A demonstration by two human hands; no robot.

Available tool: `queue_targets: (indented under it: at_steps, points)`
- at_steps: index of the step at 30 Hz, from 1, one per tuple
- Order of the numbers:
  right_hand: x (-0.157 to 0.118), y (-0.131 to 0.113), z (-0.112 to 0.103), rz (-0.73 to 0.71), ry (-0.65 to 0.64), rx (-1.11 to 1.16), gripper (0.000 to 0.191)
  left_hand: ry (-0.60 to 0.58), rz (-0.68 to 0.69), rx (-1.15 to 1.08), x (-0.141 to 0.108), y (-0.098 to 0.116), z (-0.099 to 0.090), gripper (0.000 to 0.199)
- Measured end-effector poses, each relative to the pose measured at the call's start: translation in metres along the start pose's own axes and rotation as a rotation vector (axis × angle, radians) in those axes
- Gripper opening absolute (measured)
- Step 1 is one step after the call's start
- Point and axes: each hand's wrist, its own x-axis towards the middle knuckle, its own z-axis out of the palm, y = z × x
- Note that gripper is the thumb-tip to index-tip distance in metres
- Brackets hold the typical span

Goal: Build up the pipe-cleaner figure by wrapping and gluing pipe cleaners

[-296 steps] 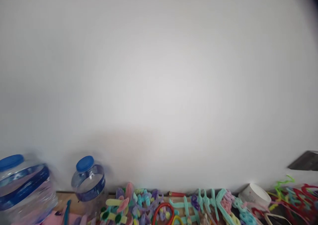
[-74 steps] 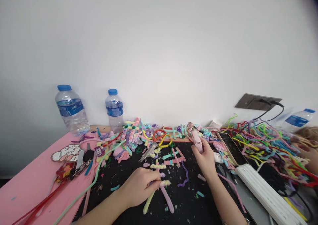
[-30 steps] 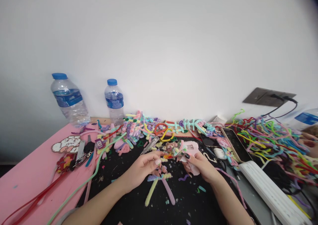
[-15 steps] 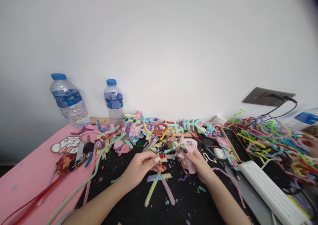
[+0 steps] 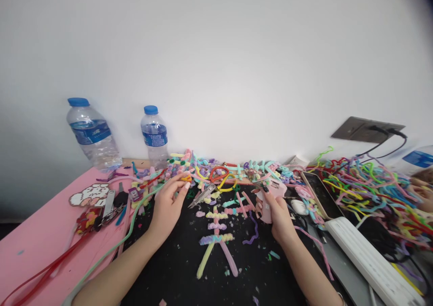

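Observation:
On the black mat (image 5: 176, 270) lies a fishbone-like figure (image 5: 216, 227) of fuzzy pipe cleaner, with short striped crossbars and two legs spreading at the bottom. My left hand (image 5: 171, 202) is up and left of it, its thumb and fingers pinched near a small orange piece (image 5: 186, 178). My right hand (image 5: 272, 209) is wrapped round a pale pink handheld tool (image 5: 266, 207), to the right of the figure. Between the hands lie metal scissors or pliers (image 5: 203, 194), a yellow loop (image 5: 228, 184) and a purple curly strip (image 5: 253, 229).
Two water bottles (image 5: 93, 137) (image 5: 154, 134) stand by the wall. Pipe cleaners (image 5: 372, 184) heap at right, beside a phone (image 5: 321, 195) and a white power strip (image 5: 368, 261). Keys (image 5: 108, 211) lie on the pink surface (image 5: 30, 238). Another person's hand (image 5: 422, 193) shows at the right edge.
My left hand has moved up and left, off the figure, uncovering its upper crossbars. My right hand has moved right and slightly up with the pink tool.

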Motion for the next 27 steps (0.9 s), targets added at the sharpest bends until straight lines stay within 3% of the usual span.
queue_targets:
  at_steps: [2,6,13,17,19,24,27]
  points:
    - [0.0,0.0,0.0,0.004,0.003,-0.023,0.039,-0.041,0.054,0.085,0.001,-0.002,0.001,0.023]
    - [0.001,-0.001,0.0,0.007,0.016,-0.055,0.04,-0.014,0.154,0.198,-0.002,-0.001,0.002,0.021]
    - [0.003,0.0,-0.002,-0.037,0.041,-0.085,0.042,0.041,0.268,0.22,-0.003,0.002,-0.001,0.015]
    - [0.001,-0.003,-0.004,-0.041,-0.016,-0.058,0.04,0.087,0.306,0.187,-0.004,0.006,-0.003,0.011]
    - [0.0,-0.006,-0.007,-0.007,-0.11,-0.045,0.039,0.011,0.301,0.121,-0.007,0.009,-0.003,0.011]
    - [-0.01,-0.013,-0.02,0.248,-0.449,-0.214,0.044,-0.457,0.031,-0.203,-0.019,0.013,0.005,0.015]
    - [-0.017,-0.014,-0.019,0.34,-0.595,-0.386,0.046,-0.577,-0.093,-0.323,-0.023,0.014,0.008,0.017]
